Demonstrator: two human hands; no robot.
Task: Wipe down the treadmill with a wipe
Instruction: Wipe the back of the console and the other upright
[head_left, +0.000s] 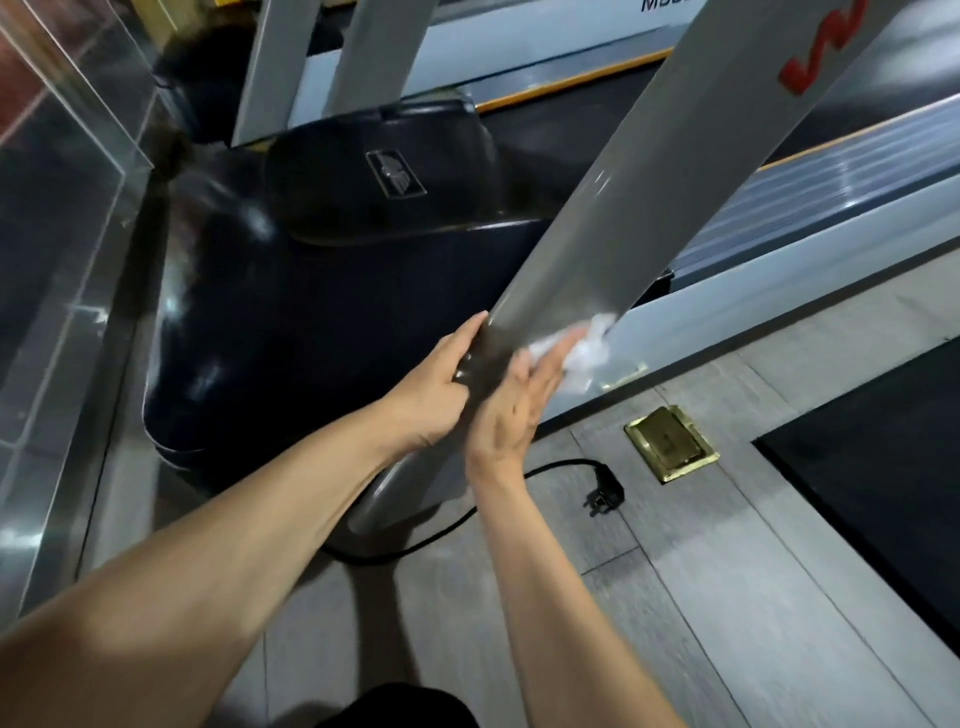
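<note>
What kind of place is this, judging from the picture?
Probably a gym or fitness room. A treadmill fills the view, a second belt runs behind it, and a brass floor socket sits beside an unplugged power cord.

Dim indoor light; glare streaked the grey upright post (613, 218), motion blur softened everything around it, edges bent by wide-angle distortion.
</note>
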